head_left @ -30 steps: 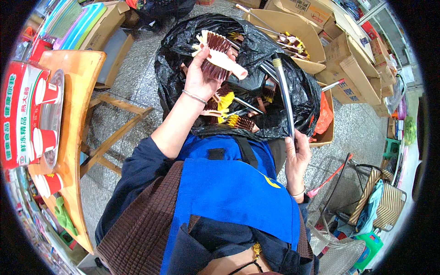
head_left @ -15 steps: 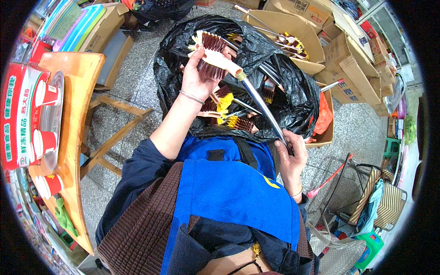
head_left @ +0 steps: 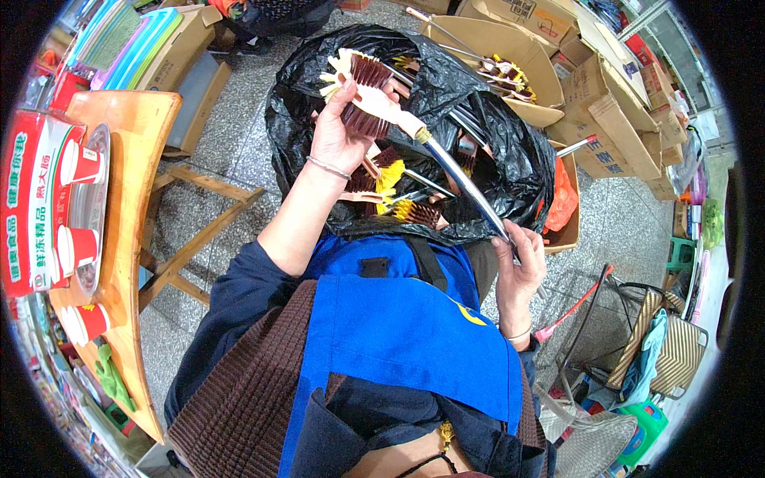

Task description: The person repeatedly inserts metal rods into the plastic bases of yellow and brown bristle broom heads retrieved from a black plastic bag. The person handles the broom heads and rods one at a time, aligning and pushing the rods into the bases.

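Observation:
My left hand [head_left: 339, 127] is closed around the pale head of a scrub brush [head_left: 374, 103], whose bristles are dark brown with cream at one end. A shiny metal handle [head_left: 462, 185] slants from the brush's socket down to the right. Near its lower end my right hand [head_left: 519, 263] pinches the handle between thumb and fingers. Beneath both hands a black plastic bag [head_left: 299, 95] gapes, holding several more brushes with brown and yellow bristles [head_left: 414, 212] and metal handles.
Left stands a wooden table [head_left: 131, 151] with red paper cups [head_left: 78, 248] on a tray and a red-and-white box [head_left: 32, 199]. An open carton [head_left: 446, 68] with more brushes lies behind the bag. Cardboard boxes [head_left: 610, 119] are stacked at right, a folding chair [head_left: 669, 354] lower right.
My right hand has shifted slightly and its grip on the handle has changed, so that more of the handle's lower end shows. The left hand and brush head have moved slightly left.

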The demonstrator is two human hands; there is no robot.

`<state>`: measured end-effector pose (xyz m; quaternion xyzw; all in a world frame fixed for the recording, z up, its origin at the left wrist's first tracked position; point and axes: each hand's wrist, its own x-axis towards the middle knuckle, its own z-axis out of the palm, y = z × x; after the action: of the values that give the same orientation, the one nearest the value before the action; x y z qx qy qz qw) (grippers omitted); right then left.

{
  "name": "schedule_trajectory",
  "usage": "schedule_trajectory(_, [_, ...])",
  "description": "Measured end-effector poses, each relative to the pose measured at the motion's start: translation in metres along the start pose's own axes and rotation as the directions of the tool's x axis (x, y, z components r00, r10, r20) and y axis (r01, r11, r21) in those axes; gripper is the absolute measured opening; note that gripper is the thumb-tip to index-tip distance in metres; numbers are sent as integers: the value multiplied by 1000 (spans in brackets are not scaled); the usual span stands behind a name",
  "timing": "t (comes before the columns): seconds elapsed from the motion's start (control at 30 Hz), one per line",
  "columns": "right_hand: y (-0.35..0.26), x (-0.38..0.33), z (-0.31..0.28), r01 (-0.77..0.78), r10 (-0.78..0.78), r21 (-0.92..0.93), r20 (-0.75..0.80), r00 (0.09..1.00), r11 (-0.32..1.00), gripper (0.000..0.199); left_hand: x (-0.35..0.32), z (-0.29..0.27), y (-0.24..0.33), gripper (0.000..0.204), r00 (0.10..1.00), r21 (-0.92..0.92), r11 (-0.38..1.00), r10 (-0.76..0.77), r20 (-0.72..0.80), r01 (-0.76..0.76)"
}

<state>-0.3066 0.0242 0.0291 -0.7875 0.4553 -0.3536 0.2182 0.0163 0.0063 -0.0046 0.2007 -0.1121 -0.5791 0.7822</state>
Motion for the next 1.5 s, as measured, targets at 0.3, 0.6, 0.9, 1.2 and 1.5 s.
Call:
schedule_trajectory(0.3, [6, 2, -14, 121, -140, -237, -65, 988, 964, 36, -9, 9, -6, 43, 999, 167, 985, 44, -31, -39])
schedule_trajectory(0.6, [40, -35, -48, -633, 497, 265, 432, 753, 727, 27, -22, -5, -55, 45, 995, 226, 969, -97, -38, 103])
schedule_trajectory(0.9, [35, -36, -29, -707, 495, 233, 570, 656, 668, 30, -39, -6, -94, 40, 936, 225, 910, -324, -135, 348])
schedule_trajectory(1.2, [5, -5, 27, -364, 272, 243, 341, 900, 899, 37, -32, 15, -95, 38, 956, 314, 905, -291, -37, 287])
schedule_trajectory(1.5, [6, 24, 39, -369, 288, 427, 245, 926, 825, 34, -23, 23, -87, 43, 955, 178, 962, -238, 179, 207])
